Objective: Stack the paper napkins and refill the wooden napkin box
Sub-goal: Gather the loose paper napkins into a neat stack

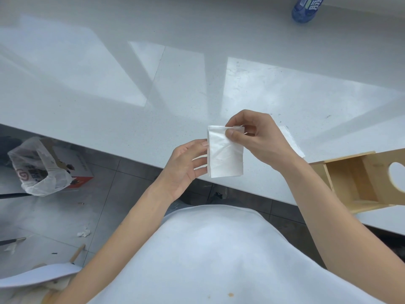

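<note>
A folded paper napkin is held over the near edge of a white counter. Its top edge is pinched between thumb and fingers of the right hand, and its left edge is touched by the straight fingers of the left hand. To the right, a wooden napkin box is seen lying on its side on the counter. More napkins are laid behind the right hand. A blue bottle is seen at the far side.

Your right grip hides most of the napkin stack; wooden box cut off right, bottle cut off top.
</note>
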